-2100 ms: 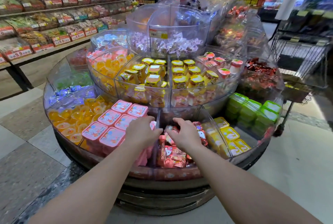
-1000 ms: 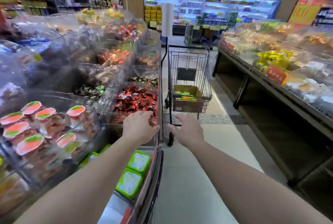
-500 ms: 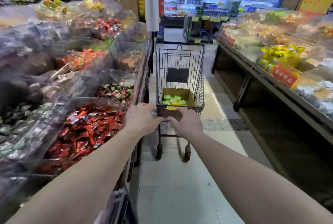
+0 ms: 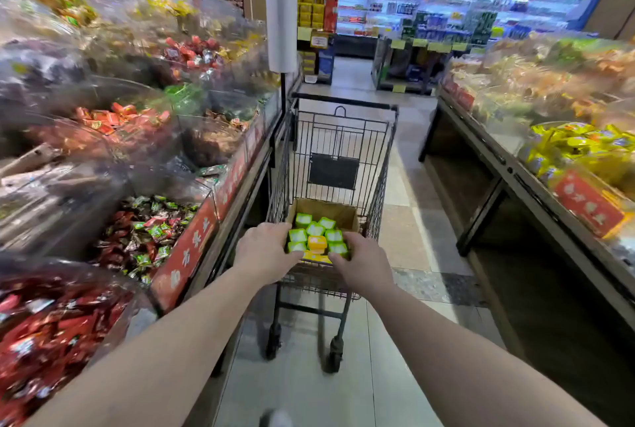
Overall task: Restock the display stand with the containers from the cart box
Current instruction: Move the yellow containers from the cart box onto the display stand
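Observation:
A black wire shopping cart [image 4: 381,165] stands in the aisle straight ahead. Inside it sits an open cardboard box [image 4: 326,209] holding several green-lidded containers [image 4: 315,229] and a yellow one [image 4: 316,242]. My left hand [image 4: 266,251] reaches over the box's near left corner, its fingers beside the green containers. At the near right corner my right hand [image 4: 360,265] has its fingertips against a green container. Neither hand plainly grips anything. The tiered round display stand is out of view.
Clear bins of red-wrapped sweets [image 4: 51,340] and green-and-red sweets [image 4: 144,234] line the left side, close to my left arm. A long shelf with yellow packets [image 4: 580,145] runs along the right. The tiled aisle [image 4: 405,193] continues past the cart.
I have turned from the round display stand to the aisle and come up to the cart. Both hands have moved from the stand's front bin to the cart box.

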{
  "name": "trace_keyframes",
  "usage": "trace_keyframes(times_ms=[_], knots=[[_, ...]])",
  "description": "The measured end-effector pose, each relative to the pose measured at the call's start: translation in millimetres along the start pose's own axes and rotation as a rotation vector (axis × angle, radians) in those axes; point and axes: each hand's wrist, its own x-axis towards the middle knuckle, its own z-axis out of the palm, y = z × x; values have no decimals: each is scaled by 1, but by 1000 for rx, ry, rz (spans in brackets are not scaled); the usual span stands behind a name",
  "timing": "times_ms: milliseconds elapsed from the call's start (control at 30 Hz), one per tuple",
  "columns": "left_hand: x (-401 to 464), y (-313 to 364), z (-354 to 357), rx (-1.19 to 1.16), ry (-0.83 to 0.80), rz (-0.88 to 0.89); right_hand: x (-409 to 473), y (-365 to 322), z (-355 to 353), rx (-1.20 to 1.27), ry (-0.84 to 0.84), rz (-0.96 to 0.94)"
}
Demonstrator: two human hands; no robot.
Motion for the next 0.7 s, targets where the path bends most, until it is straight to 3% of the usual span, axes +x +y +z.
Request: trace_keyframes(times_ms=[367, 600, 700], knots=[[238, -11, 42, -88, -125, -91, 237, 36, 10, -44, -105, 34], [316, -16, 88, -104, -242, -169, 342, 71, 54, -92, -329, 27], [337, -21, 118, -153, -244, -288, 390, 91, 79, -156, -462, -23]])
